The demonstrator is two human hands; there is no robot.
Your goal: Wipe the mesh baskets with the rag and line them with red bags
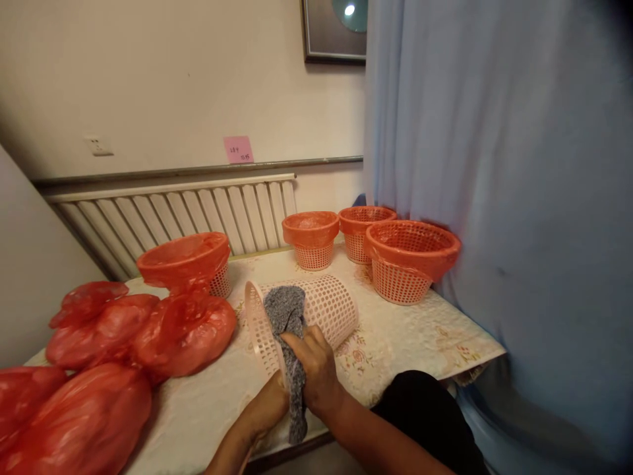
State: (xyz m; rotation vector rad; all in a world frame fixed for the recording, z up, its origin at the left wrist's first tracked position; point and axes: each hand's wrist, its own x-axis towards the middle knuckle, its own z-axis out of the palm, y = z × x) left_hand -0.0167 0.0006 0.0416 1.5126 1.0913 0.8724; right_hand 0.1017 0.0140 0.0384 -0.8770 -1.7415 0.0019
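A pale pink perforated plastic basket (332, 305) lies on its side on the table, its opening towards the left. My left hand (271, 401) grips the near part of its rim; the fingertips are partly hidden. A grey speckled cloth (287, 310) is draped over the rim and hangs down past the table's front edge. My right hand (319, 369) is closed on this cloth, pressing it against the basket's rim and outer side.
Red-lined baskets stand at the back left (185, 260), back middle (310, 237) and right (413, 257). Several stuffed red plastic bags (182, 333) crowd the left side. A floral cloth covers the table (410, 336). A blue curtain (499, 198) hangs at the right; a radiator (198, 214) is behind.
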